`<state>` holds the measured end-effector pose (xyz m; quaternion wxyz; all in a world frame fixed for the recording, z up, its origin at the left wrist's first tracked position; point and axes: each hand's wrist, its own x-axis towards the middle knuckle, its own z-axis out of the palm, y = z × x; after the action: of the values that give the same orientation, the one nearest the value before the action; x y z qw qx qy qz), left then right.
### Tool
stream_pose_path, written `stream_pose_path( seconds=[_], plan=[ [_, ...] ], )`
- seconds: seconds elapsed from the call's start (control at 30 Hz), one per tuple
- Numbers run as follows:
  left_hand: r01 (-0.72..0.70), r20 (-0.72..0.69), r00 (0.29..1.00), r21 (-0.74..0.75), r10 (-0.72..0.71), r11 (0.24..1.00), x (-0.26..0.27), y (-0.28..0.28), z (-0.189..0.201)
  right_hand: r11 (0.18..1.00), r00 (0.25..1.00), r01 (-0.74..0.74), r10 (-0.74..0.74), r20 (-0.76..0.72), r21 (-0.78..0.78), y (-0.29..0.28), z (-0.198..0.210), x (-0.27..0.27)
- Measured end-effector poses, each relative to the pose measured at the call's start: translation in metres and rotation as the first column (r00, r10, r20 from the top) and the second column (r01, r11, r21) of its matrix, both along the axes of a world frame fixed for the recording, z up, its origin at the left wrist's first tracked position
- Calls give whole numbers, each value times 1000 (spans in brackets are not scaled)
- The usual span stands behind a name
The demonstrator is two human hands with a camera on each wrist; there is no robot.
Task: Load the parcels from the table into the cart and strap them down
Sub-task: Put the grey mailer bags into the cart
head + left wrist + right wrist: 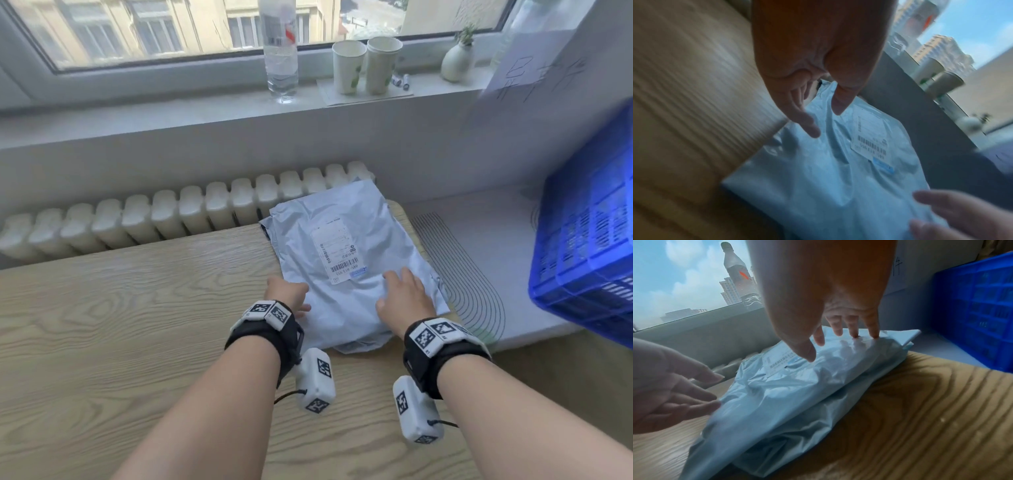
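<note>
A pale blue plastic mailer parcel (346,260) with a white barcode label (337,250) lies on the wooden table (120,308), stacked on another mailer (818,423) that shows beneath it in the right wrist view. My left hand (287,296) is at the parcel's near left edge, fingers relaxed and spread just over the plastic (807,170). My right hand (404,298) lies on top of the parcel's near right part, its straight fingertips (873,335) pressing the wrinkled plastic (777,394).
A blue plastic crate (589,240) stands at the right on a white surface (479,260). A radiator (171,219) runs behind the table. On the windowsill stand a water bottle (279,51), two paper cups (366,66) and a small vase (457,61).
</note>
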<state>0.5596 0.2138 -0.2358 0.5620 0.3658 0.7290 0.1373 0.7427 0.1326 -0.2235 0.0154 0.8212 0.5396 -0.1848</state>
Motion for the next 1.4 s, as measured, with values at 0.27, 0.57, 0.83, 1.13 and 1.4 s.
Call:
stream_pose_path(
  seconds=[0.27,0.57,0.83,1.13,1.4],
  plan=[
    [-33,67,997,122,25,992,7,5,-3,999,999,-27,28,18,-47,1,-3,-5],
    [-89,116,991,215,65,973,-13,15,14,999,995,23,-19,-96,43,14,16,-12],
    [-232,194,965,308,178,923,-67,5,52,921,842,360,-250,-477,152,25,42,-46],
    [-336,208,938,344,278,877,-149,-41,88,893,390,445,-122,-913,71,23,62,-115],
    [-363,96,928,440,359,821,-246,-94,103,919,398,385,-81,-914,87,-2,72,-201]
  ],
)
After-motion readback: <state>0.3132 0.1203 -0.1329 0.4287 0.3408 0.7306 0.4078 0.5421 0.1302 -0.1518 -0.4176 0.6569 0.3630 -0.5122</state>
